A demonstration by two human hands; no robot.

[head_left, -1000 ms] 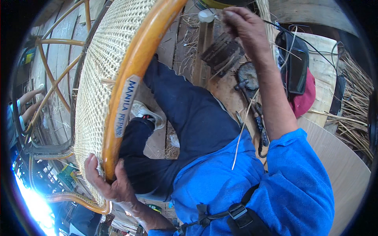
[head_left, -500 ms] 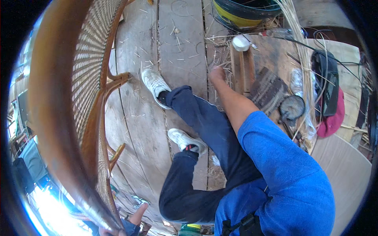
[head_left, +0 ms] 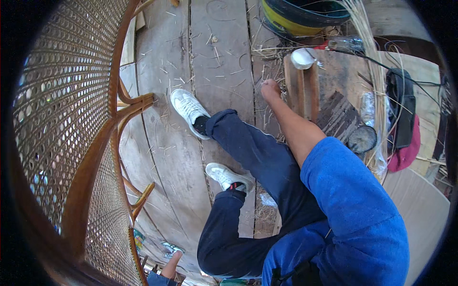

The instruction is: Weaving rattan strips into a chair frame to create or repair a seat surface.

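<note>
My right hand [head_left: 270, 89] is closed in a fist above the plank floor, close to the left edge of a wooden board. Whether anything small is inside the curled fingers I cannot make out. My left hand does not show. A chair [head_left: 93, 176] with a brown wooden frame and woven cane panels fills the left side, apart from my right hand. Nearest the hand on the board are a round white lid or cup [head_left: 303, 58] and a dark, worn flat block [head_left: 338, 116].
At the top stands a dark bucket [head_left: 298, 28] with a yellow band. A bundle of cane strands [head_left: 374, 81] crosses the board [head_left: 334, 71]. Beyond it lie a black cap [head_left: 400, 105] and a red cloth item [head_left: 406, 148]. Another person's foot [head_left: 171, 250] shows at lower left.
The chair's thick top rail has shifted toward the left rim, so much more of the cane panel shows. My right hand stays in nearly the same place, still closed.
</note>
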